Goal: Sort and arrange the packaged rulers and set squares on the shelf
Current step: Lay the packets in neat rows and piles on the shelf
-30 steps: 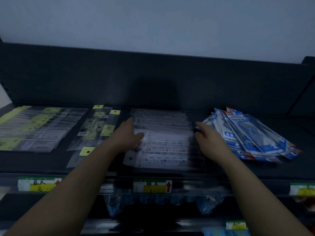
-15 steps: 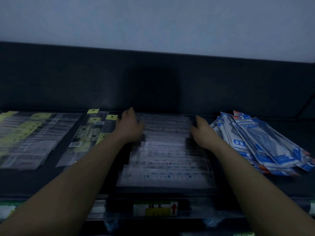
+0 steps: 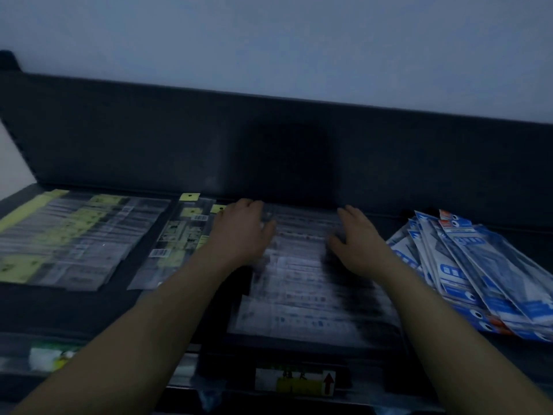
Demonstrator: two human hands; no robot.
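A stack of clear-packaged rulers (image 3: 308,295) lies in the middle of the dark shelf (image 3: 74,313), blurred by motion. My left hand (image 3: 242,232) rests flat on its far left part, fingers spread. My right hand (image 3: 356,241) presses on the far right part, fingers apart, near the shelf's back wall. To the right a fanned pile of blue and white set-square packs (image 3: 478,271) leans outward. Left of my arm lie yellow-tagged ruler packs (image 3: 179,241), and further left a wide yellow-labelled stack (image 3: 68,238).
The dark back panel (image 3: 269,145) rises behind the stacks. A price label with a red arrow (image 3: 294,381) sits on the shelf's front rail, another label (image 3: 49,357) at the left. More packs hang below the rail.
Both hands have slid further back along the middle stack toward the back wall and closer together. The view has shifted rightward and nearer.
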